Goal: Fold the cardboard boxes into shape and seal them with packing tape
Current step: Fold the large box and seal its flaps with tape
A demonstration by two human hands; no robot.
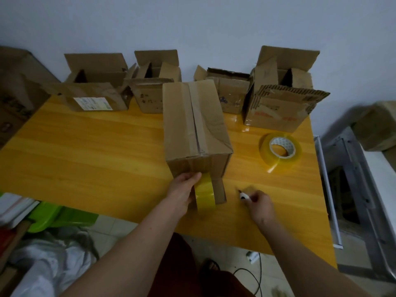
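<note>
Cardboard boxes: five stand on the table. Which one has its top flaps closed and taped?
The front box, by the left hand gripping a tape roll. Tape runs along its top seam; the four boxes behind stand open.

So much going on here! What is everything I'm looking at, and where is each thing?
closed cardboard box: 1, brown, middle of the table, taped along its top seam.
open cardboard boxes: 4, brown, in a row along the table's far edge.
loose tape roll: 1, clear yellowish, lying on the table right of the closed box.
held tape roll: 1, yellow, against the closed box's near face.
small cutter or pen: 1, black and white, too blurred to name surely.
table: 1, orange-yellow wood.
green plastic item: 1, floor, lower left.
left hand: grips the held tape roll.
right hand: pinches the small tool above the table.
</note>
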